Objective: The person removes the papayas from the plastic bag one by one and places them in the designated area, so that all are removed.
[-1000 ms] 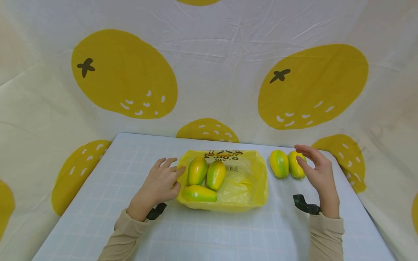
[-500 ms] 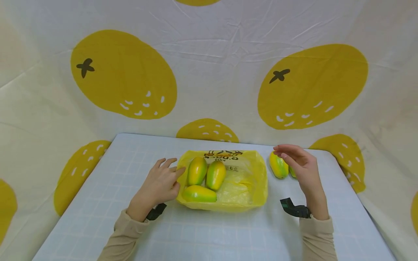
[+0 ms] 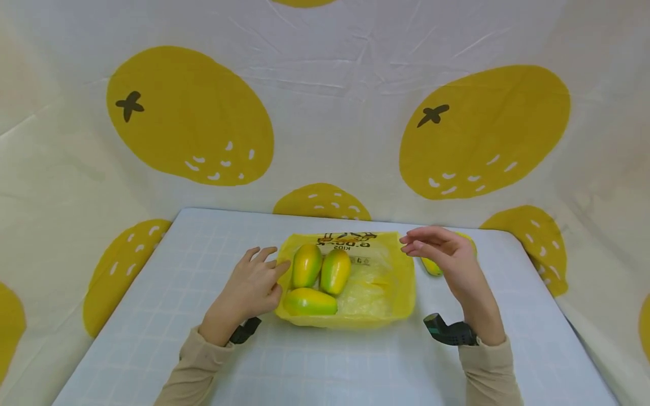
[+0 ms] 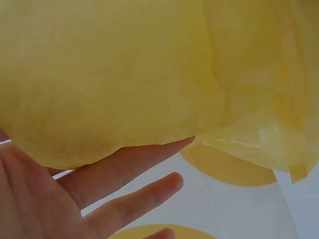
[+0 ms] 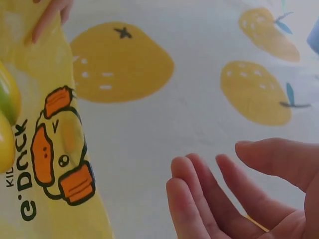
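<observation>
A yellow plastic bag [image 3: 410, 293] lies spread on the table, its mouth held wide. Inside, toward its left side, are three yellow-green, mango-like fruits [image 3: 307, 266]. My left hand [image 3: 252, 286] is at the bag's left edge, fingers spread; in the left wrist view one finger [image 4: 134, 162] runs along the bag's film [image 4: 124, 74]. Beside the bag's right rim hovers my right hand [image 3: 444, 254], thumb and fingers apart, holding nothing. Behind it, partly hidden, are two more such fruits, one nearer the bag [image 3: 433, 268] and another farther right [image 3: 469, 239].
A pale checked cloth covers the table [image 3: 355, 366]. Behind it hangs a white curtain [image 3: 335, 129] printed with large yellow fruits. Black wrist cameras [image 3: 449, 331] sit on both forearms.
My right hand has moved left, from beside the rightmost fruit, across the two outside fruits, to the bag's right rim. My left hand and the bag have stayed almost still.
</observation>
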Tool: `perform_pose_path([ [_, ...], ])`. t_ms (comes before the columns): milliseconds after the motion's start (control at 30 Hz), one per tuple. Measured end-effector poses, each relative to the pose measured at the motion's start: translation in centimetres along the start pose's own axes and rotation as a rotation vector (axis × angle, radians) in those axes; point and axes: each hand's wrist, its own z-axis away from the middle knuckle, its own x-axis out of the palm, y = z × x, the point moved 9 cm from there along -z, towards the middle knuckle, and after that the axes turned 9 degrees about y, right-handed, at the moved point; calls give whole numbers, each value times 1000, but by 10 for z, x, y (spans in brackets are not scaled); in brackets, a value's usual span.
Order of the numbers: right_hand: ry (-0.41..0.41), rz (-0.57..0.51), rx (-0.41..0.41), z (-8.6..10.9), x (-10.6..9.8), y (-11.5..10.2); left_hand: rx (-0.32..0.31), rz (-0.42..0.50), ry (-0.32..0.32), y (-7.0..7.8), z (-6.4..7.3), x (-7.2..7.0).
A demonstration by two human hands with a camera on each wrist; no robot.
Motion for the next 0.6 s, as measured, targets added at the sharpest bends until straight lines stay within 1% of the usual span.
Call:
perform_pose_path([
  [200,-104,113,164,-14,29,-1,-5,-6,3,-2,0,2],
  [367,-190,230,283,-25,48,10,2,5,14,-3,0,1],
  [467,-252,290,322,-31,62,19,0,9,20,-3,0,0],
  [600,-343,362,337,-36,82,27,-7,12,20,-5,1,0],
])
